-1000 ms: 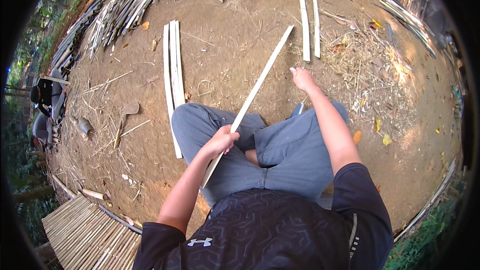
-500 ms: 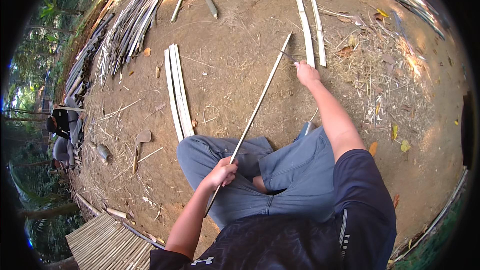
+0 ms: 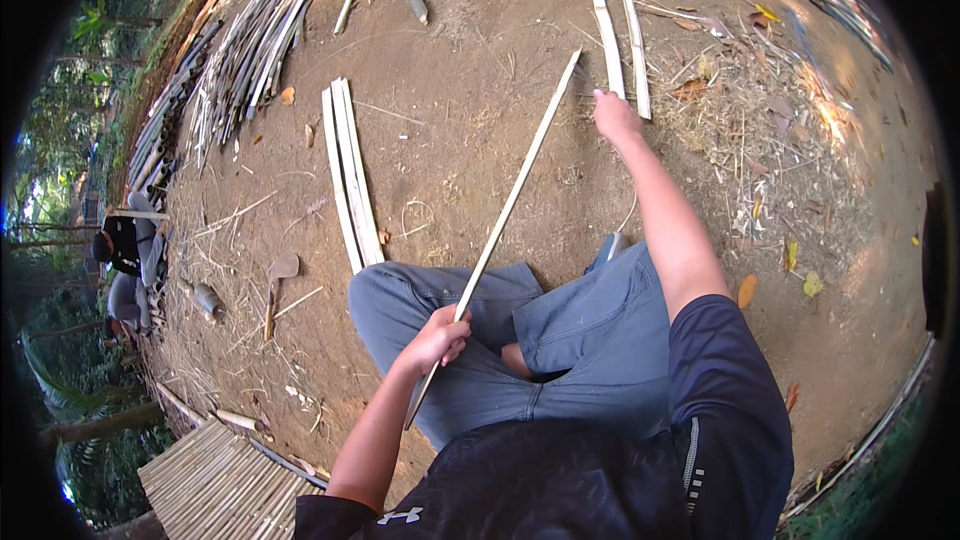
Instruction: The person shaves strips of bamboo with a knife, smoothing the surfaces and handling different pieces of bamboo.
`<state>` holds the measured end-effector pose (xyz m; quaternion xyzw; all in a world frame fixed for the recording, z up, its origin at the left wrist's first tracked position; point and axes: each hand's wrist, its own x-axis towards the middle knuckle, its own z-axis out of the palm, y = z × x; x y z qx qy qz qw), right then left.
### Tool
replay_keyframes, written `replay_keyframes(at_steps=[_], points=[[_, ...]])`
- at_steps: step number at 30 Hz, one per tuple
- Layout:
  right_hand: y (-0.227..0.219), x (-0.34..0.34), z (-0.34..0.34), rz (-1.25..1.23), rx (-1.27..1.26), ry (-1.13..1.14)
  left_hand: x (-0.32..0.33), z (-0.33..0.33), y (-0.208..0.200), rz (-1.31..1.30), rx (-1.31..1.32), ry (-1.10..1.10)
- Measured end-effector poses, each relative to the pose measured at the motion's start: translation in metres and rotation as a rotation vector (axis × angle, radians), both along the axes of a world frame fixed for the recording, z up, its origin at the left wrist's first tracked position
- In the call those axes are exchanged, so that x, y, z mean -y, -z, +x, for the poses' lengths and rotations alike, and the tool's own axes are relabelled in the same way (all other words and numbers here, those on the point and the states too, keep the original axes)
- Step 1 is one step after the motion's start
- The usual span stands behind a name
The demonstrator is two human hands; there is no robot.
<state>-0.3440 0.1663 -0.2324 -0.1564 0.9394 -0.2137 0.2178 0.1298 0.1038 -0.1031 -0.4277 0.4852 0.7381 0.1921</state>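
My left hand (image 3: 438,337) is closed around a long, thin bamboo strip (image 3: 515,195) near its lower end. The strip slants up and away to the right over my crossed legs, its far tip out over the dirt. My outstretched right hand (image 3: 618,117) is closed beside that far end, gripping a knife whose thin dark blade (image 3: 584,78) is smeared by motion. Whether the blade touches the strip I cannot tell. Just beyond my right hand lie two pale split bamboo slats (image 3: 606,25) on the ground.
More split slats (image 3: 350,175) lie beyond my left knee. To the left are a small hatchet-like tool (image 3: 280,285), a short dark cylinder (image 3: 207,300) and a bamboo slat mat (image 3: 225,480). A bamboo pile (image 3: 255,50) and a seated person (image 3: 130,250) are farther off.
The knife blade, sharp across the strip's far end before, is now a blur. My right hand has shifted slightly up in the picture; the left keeps its hold on the strip.
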Motion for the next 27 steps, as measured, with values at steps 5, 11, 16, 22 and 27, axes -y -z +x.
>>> replay_keyframes(at_steps=[5,11,16,22,27], points=[[0.049,-0.044,-0.032,-0.135,-0.092,0.176,-0.020,-0.016,-0.003,-0.388,0.013,0.262],[-0.033,-0.068,0.089,-0.507,0.504,0.161,-0.022,0.008,0.008,-0.269,-0.129,0.271],[-0.109,-0.039,0.215,-0.652,0.914,-0.068,-0.026,0.012,0.025,-0.532,-0.169,0.470],[-0.071,0.024,0.329,-0.551,0.839,-0.294,-0.029,0.020,0.040,-0.791,-0.216,0.511],[-0.061,0.036,0.333,-0.444,0.744,-0.275,-0.031,0.019,0.042,-0.808,-0.234,0.491]])
